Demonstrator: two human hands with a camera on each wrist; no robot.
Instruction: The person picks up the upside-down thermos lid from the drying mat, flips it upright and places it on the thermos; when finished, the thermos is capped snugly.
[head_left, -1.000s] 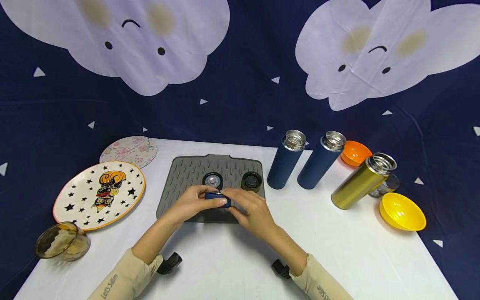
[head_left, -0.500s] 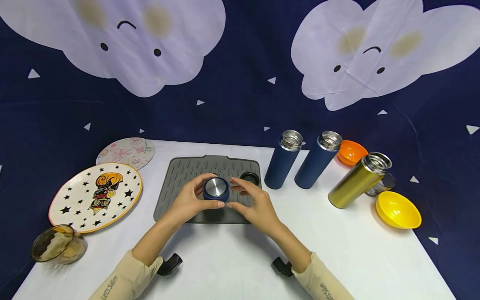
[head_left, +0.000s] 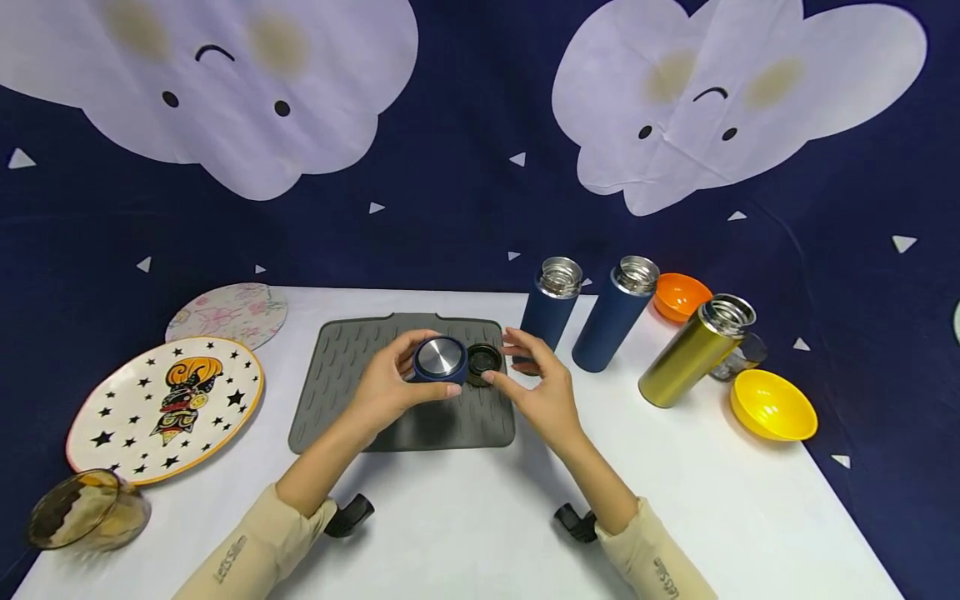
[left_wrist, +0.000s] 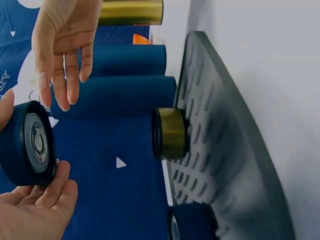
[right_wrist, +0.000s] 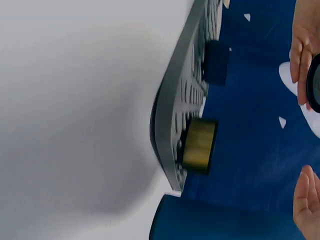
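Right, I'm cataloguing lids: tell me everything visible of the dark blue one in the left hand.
The dark blue lid is short and round, with a shiny, metal-looking disc on top. Its underside, seen from the left wrist, has a black rim around a grey centre. It is held clear of the grey mat, top face upward. The left hand grips it by the side; the right hand is apart from it.

Dark print is running along the left sleeve [head_left: 251, 546], reading "Let's" before a small, unclear word starting with S; similar lettering is showing on the right sleeve [head_left: 651, 546]. White script [left_wrist: 4, 79] on the blue backdrop [left_wrist: 110, 185] is appearing illegible.
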